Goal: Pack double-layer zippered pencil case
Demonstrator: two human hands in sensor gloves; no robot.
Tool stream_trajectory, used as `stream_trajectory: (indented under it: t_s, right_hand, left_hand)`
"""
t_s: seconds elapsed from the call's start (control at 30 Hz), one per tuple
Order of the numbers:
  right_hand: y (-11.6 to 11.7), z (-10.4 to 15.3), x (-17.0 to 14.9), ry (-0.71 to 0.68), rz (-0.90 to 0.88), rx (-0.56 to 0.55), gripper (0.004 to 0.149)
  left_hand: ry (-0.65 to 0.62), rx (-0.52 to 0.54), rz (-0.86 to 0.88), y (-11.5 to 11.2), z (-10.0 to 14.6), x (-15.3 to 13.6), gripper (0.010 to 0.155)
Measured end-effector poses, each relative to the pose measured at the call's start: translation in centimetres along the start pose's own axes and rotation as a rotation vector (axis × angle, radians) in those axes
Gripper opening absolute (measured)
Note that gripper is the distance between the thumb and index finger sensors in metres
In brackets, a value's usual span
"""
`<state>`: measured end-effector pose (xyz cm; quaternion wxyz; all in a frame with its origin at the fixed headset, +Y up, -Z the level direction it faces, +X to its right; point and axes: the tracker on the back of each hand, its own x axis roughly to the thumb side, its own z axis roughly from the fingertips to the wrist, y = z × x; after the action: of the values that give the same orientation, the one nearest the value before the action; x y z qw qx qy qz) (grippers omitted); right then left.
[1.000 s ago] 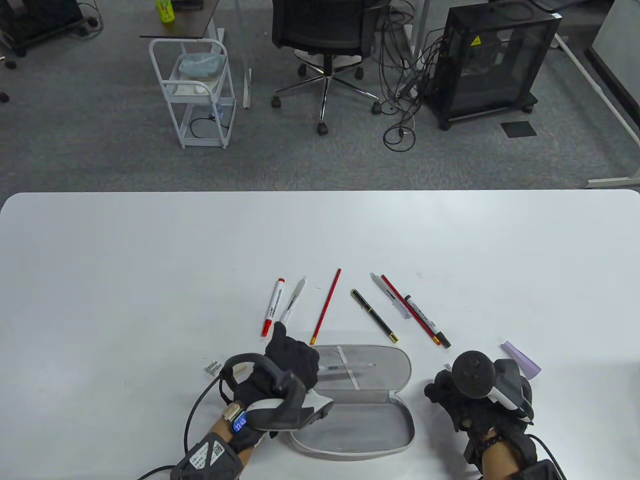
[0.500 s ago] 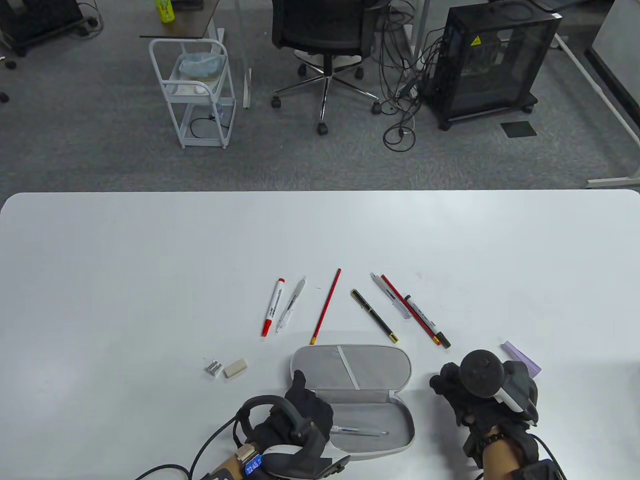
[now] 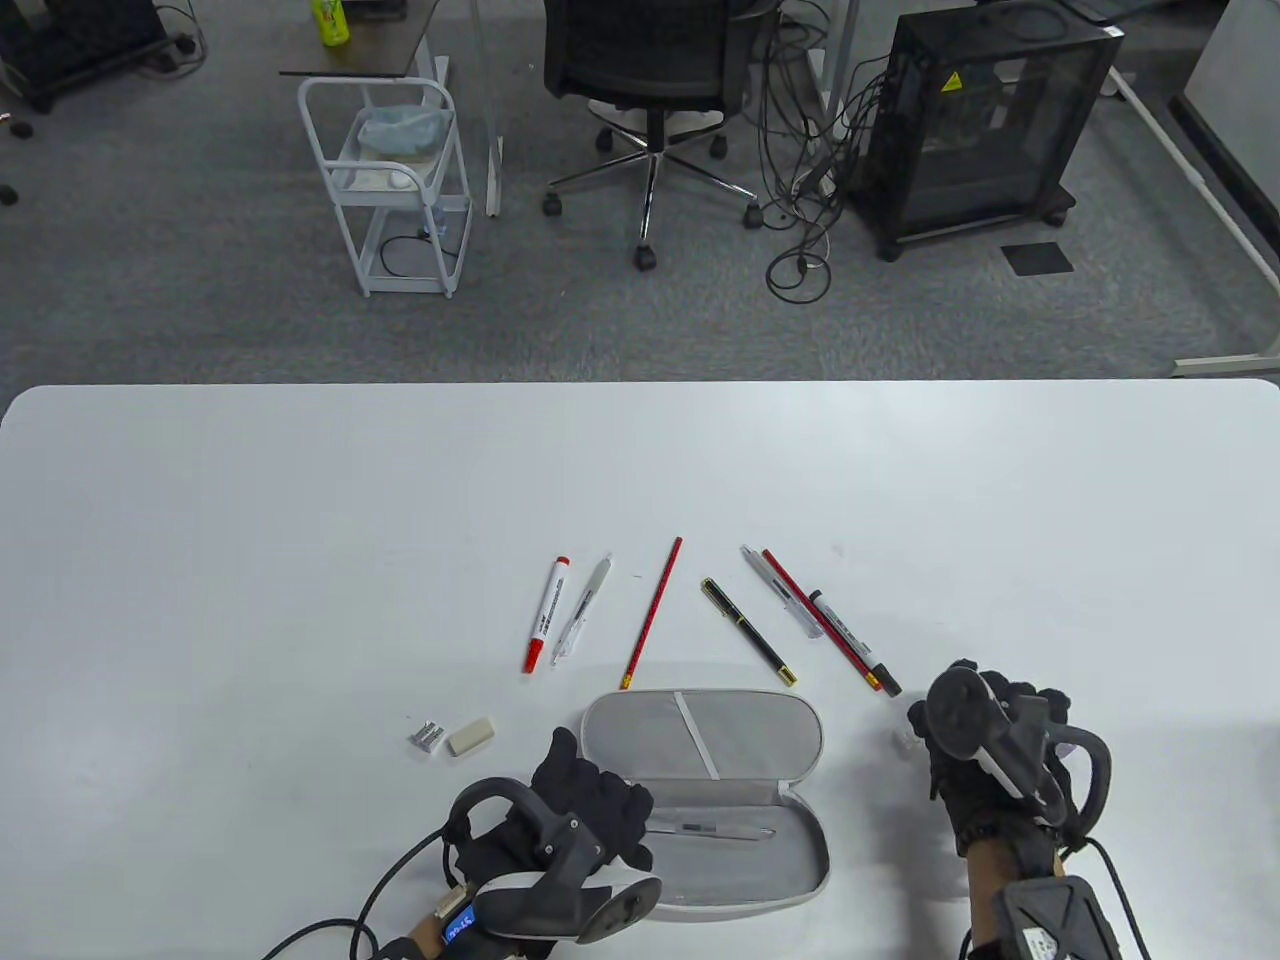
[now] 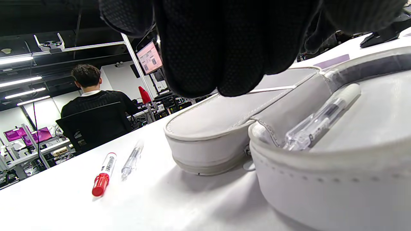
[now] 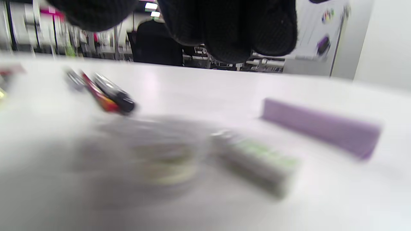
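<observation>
The grey pencil case (image 3: pixel 745 740) lies open near the table's front edge, its lower half (image 4: pixel 353 134) nearest me. A clear pen (image 3: pixel 712 830) (image 4: pixel 321 118) lies inside that lower half. My left hand (image 3: pixel 600 792) hovers at the case's left end; its fingers (image 4: pixel 208 48) are loosely curled above the pen and hold nothing. My right hand (image 3: pixel 1015 695) is right of the case, over a purple block (image 5: pixel 321 128), with nothing in its fingers (image 5: pixel 231 29). The right wrist view is blurred.
A red marker (image 3: pixel 547 613) (image 4: pixel 103 175), a clear pen (image 3: pixel 582 610), a red pencil (image 3: pixel 652 612), a black pen (image 3: pixel 748 632) and three more pens (image 3: pixel 820 620) lie beyond the case. An eraser (image 3: pixel 469 736) and a small metal piece (image 3: pixel 426 737) lie left of it.
My left hand carried the clear pen from the case's upper half to its lower half and released it. My right hand shifted up and right, turning over the purple block.
</observation>
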<state>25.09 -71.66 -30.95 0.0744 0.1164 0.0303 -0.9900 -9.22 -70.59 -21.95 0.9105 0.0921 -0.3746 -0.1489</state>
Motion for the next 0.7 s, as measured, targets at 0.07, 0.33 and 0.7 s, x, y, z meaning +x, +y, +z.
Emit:
stream_trajectory:
  t_s: [0.07,0.33,0.7]
  right_hand:
    - [0.1,-1.0,0.7,0.004,0.054,0.042,0.068]
    - [1.4,-4.8,4.7,0.000,-0.008,0.097,0.066]
    - [2.8,-8.1,5.7,0.001,-0.017,0.205,0.064]
  left_hand:
    - [0.004,0.001,0.007,0.0,0.0,-0.2,0.056]
    - [-0.001,-0.015,0.042,-0.2,0.5,-0.5,0.057]
    - [-0.019,-0.020,0.074,-0.2,0.6,-0.9,0.058]
